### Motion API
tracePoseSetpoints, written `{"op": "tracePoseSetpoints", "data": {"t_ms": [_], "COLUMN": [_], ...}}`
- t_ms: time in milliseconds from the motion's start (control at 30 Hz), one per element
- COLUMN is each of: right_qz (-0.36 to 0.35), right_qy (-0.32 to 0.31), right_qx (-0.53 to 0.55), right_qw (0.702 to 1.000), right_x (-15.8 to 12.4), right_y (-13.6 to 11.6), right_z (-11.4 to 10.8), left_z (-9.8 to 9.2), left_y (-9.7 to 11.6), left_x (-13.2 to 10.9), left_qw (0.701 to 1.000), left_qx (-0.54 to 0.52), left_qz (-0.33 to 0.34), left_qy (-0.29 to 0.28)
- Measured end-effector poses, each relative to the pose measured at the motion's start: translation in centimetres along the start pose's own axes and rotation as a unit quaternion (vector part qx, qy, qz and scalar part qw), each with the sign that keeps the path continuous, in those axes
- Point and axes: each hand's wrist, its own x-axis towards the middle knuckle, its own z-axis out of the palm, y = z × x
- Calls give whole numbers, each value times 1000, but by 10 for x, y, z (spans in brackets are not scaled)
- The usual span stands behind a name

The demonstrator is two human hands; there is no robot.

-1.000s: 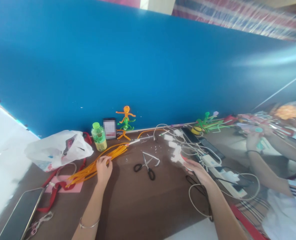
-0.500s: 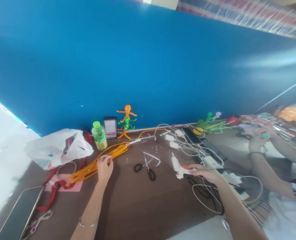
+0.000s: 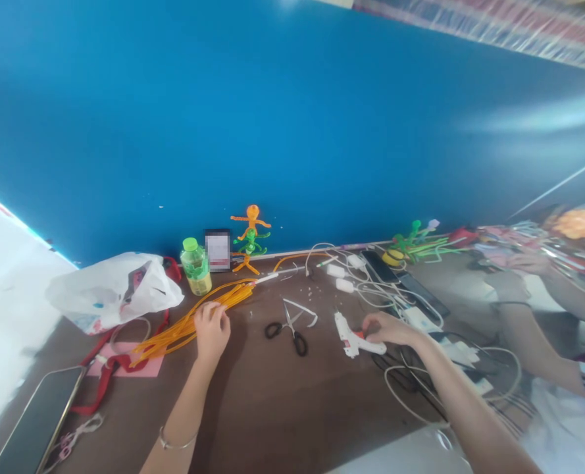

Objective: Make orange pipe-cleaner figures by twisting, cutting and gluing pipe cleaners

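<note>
- The fingers [image 3: 211, 316] of the left hand [image 3: 212, 336] close around a bundle of orange pipe cleaners [image 3: 223, 303], gripping it loosely (the bundle's ends fan out on both sides of the hand).
- The fingers [image 3: 374, 322] of the right hand [image 3: 393, 331] curve over a white hot glue gun [image 3: 352, 341] with an orange trigger, touching its body (whether they press the trigger, I cannot tell).
- The black-handled scissors [image 3: 288, 336] lie open on the wooden tabletop [image 3: 282, 408], between both hands and touching neither; the glue gun lies just right of them, and the pipe cleaners lie left of them.
- Farther left of the scissors are a green-capped plastic bottle [image 3: 196, 266], a white plastic bag [image 3: 114, 293], a red cord [image 3: 107, 375] on pink paper [image 3: 124, 362], and a smartphone [image 3: 38, 421].
- Beyond the scissors, against the blue wall [image 3: 272, 118], stands an orange and green pipe-cleaner figure [image 3: 250, 230].
- Right of the scissors, white cables [image 3: 401, 388] tangle around a power strip [image 3: 420, 319] (partly hidden by the right forearm).
</note>
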Motion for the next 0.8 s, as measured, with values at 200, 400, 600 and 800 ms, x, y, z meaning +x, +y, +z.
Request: {"op": "tracePoseSetpoints", "data": {"t_ms": [200,400,600,800], "right_qz": [-27,-71,-45,-65], "right_qy": [107,112,129,98], "right_qx": [-144,-168,-259,-251], "right_qw": [983,977,956,961], "right_x": [-18,-27,23,52], "right_y": [-33,-85,-121,-122], "right_z": [21,70,106,110], "left_z": [4,24,31,2], "left_y": [34,68,81,56], "left_x": [-10,-17,-23,-24], "left_qw": [987,977,975,974], "left_qx": [-71,-65,2,19], "left_qz": [62,75,69,26], "left_qy": [-127,-188,-211,-222]}}
